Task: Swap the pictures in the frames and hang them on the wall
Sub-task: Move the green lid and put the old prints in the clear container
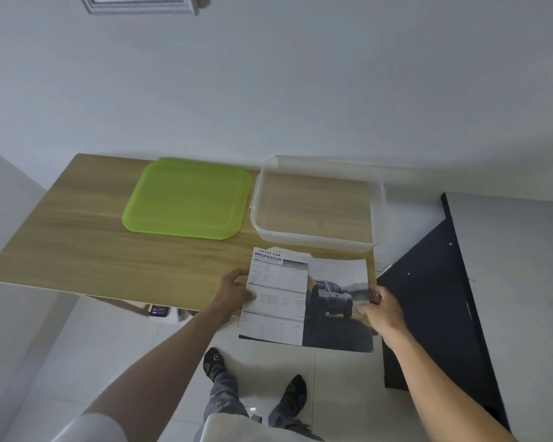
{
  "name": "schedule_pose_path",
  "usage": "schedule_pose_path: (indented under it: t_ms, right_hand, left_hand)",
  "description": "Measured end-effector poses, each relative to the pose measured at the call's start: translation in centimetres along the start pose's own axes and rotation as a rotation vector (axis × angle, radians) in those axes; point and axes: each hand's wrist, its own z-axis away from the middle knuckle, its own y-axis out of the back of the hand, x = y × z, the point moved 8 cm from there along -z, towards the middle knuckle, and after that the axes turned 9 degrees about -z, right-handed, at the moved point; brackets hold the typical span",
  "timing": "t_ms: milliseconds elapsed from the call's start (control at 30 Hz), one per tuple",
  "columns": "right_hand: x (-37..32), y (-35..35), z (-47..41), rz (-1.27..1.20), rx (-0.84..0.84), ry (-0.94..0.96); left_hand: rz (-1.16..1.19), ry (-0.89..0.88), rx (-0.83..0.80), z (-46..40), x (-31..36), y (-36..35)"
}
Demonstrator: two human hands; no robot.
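Observation:
Two printed sheets overlap at the wooden table's (87, 250) near right corner, partly over its edge. My left hand (233, 293) pinches the left edge of the specification sheet (276, 298), which lies over the car picture (336, 301). My right hand (380, 309) pinches the car picture's right edge. A grey picture frame (141, 3) hangs on the white wall at the top left, cut off by the image edge.
A green lid (187, 199) lies flat at the back of the table. A clear plastic container (316, 204) stands beside it on the right. A black cabinet (444, 298) stands to the right of the table. White tiled floor and my feet are below.

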Motion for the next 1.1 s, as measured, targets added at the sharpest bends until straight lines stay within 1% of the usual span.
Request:
schedule_pose_path:
  t_ms: [133,333,467,567,800,967,1100]
  right_hand:
    - [0.3,-0.2,0.5,-0.065,-0.083,0.006]
    - [-1.0,-0.9,1.1,-0.09,-0.215,0.03]
    - [-3.0,-1.2,1.1,-0.081,-0.287,0.059]
    - [-5.6,-1.1,0.9,-0.09,-0.297,0.115]
    - [-13.2,1.2,0.1,-0.133,-0.194,0.263]
    - [-17.3,3.0,-3.1,-0.072,-0.043,0.34]
    - [-19.8,3.8,-5.9,0.007,0.085,0.386]
  left_hand:
    - [0.063,-0.016,-0.036,0.9,-0.7,1.3]
    - [0.074,-0.063,-0.094,2.8,0.2,3.6]
    - [0.101,-0.136,-0.099,2.9,1.6,5.6]
    - [0.117,-0.182,-0.089,2.7,3.6,6.7]
    - [0.115,-0.26,-0.029,0.8,11.1,7.0]
    - [0.069,-0.313,0.009,-1.7,17.5,5.6]
    - [0.013,-0.328,0.028,-5.0,21.2,4.6]
